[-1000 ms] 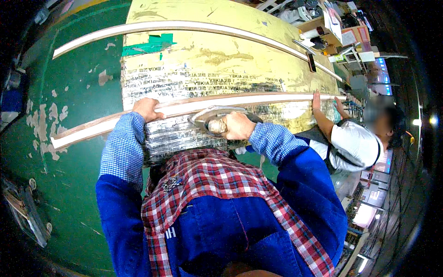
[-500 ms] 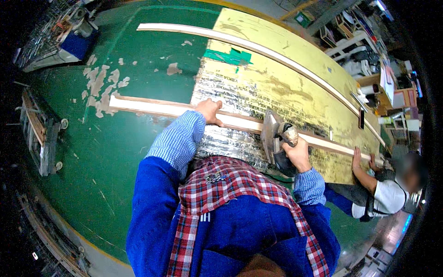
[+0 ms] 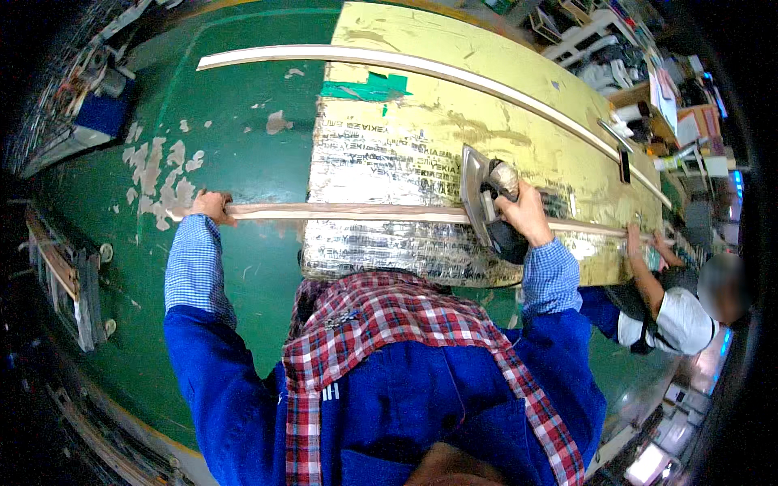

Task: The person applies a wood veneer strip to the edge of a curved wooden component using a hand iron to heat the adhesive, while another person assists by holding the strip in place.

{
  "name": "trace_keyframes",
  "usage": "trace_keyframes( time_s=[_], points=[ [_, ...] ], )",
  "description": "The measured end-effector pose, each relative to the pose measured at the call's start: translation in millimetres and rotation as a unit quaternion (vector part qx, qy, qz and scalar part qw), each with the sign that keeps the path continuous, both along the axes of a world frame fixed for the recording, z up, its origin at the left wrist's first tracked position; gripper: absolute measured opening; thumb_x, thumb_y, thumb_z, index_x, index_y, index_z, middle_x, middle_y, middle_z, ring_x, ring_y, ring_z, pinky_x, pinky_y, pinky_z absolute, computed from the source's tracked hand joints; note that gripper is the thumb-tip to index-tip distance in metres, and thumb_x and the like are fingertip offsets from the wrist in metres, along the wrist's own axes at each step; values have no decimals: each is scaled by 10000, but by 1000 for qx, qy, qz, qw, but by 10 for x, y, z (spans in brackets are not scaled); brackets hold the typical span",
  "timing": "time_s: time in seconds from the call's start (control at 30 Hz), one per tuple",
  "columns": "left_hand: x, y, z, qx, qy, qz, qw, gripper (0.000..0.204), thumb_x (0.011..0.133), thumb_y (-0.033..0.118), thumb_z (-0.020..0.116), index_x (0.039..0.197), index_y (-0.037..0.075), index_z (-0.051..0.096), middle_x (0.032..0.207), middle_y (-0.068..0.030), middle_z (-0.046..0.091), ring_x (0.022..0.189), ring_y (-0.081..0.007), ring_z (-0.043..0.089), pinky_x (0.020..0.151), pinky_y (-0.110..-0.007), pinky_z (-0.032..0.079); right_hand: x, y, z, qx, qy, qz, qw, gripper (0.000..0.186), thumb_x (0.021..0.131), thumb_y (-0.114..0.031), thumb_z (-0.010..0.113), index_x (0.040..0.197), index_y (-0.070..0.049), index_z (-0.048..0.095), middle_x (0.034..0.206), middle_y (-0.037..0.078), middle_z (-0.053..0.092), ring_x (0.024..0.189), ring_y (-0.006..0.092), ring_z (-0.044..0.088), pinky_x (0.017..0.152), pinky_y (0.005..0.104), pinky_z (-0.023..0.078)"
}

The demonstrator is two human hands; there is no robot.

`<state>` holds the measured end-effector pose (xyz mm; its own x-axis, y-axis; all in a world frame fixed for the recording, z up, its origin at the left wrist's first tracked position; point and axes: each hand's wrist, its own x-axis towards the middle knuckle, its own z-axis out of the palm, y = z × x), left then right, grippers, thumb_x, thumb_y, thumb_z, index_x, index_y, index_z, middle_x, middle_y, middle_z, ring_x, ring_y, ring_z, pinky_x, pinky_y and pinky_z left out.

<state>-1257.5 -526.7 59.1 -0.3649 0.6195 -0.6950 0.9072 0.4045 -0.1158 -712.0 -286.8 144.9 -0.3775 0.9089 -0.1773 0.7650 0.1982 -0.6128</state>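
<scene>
My right hand (image 3: 527,212) is closed around the handle of a clothes iron (image 3: 478,194) with a dark body and a metal soleplate. The iron stands tilted over a long, narrow wooden strip (image 3: 365,212); whether they touch I cannot tell. My left hand (image 3: 213,207) grips the strip near its left end, beyond the table's edge. The strip now shows brown wood along its upper part and a pale band below. Under it is a yellow-topped table (image 3: 470,57), its near left part covered in scuffed silvery printed film (image 3: 389,247).
A second long strip with a white face (image 3: 438,69) lies across the table's far side, beside a dark block (image 3: 624,166). Green tape (image 3: 369,87) is stuck near the left edge. At right, a co-worker (image 3: 681,324) has hands at the strip's far end. A cart (image 3: 69,275) stands left.
My left hand has slid left along the strip to its end. The strip has turned, showing its brown side instead of the white face. The iron remains in my right hand.
</scene>
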Motion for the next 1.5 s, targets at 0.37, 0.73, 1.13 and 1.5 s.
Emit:
trace_keyframes(
  time_s=[0.37,0.73,1.13,1.5],
  points=[
    [-417,-619,-284,194,-12,-126,973,392,713,501,674,815,123,678,705,-97,655,676,-289,634,619,-400,493,-364,-384,176,-46,-207,-91,973,370,689,-294,681,834,43,634,616,167,612,547,242,607,555,352,489],
    [-509,-744,-492,271,-4,-200,942,522,727,614,578,711,96,641,599,-106,614,572,-281,619,527,-392,485,-1579,-1445,0,-20,-134,13,991,359,654,-287,701,874,-6,661,765,228,641,734,351,641,683,415,520],
    [-516,-748,-516,264,-6,-202,943,542,741,621,556,705,86,633,604,-125,612,583,-296,623,532,-395,488,-2886,-2143,180,-73,-209,97,970,424,661,-327,690,940,-12,640,765,240,633,726,362,640,688,423,531],
    [-430,-696,-320,228,-18,-182,956,553,688,602,635,747,52,647,645,-123,637,621,-276,640,570,-386,497,-1783,-1823,-9,5,-48,-63,997,355,663,-355,695,883,-78,670,791,187,646,757,341,638,695,426,518]
  ],
)
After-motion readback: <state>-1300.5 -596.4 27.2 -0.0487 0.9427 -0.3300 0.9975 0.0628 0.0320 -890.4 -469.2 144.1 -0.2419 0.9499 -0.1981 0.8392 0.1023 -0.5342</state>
